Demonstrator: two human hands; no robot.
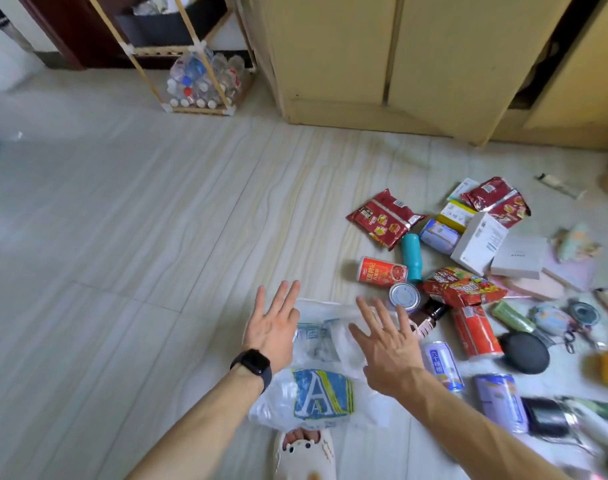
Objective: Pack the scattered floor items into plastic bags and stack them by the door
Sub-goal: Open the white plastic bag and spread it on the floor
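Both hands reach out over the floor (122, 237), palms down. The left hand (273, 327), with a black watch (252, 365) on its wrist, has a wide grip: the fingers are straight and fanned and hold nothing. The right hand (387, 344) is the same, with spread fingers and an empty grip.

A crumpled white plastic bag (325, 336) lies flat on the floor between the two hands, its left edge under the left fingers and its right part under the right palm. Whether either hand touches it cannot be told. A second plastic bag with a blue letter A (323, 393) lies just nearer the person, between the forearms, its near edge by a cream slipper (304, 452).

The scattered items lie to the right of the right hand:
- A silver-topped tin (404, 295) and a brown bottle (430, 315) sit just beyond the right fingertips.
- A red can (382, 270) lies on its side beside a teal bottle (412, 256).
- A red snack packet (385, 218) lies further off.
- A blue-and-white can (443, 365) lies just beside the right wrist, and a purple can (500, 400) near the forearm.
- A white box (479, 242) and a black oval object (524, 351) lie well apart from the hands.

A yellow cupboard (347, 64) stands behind the items. A wooden rack of empty plastic bottles (202, 81) stands to its left.
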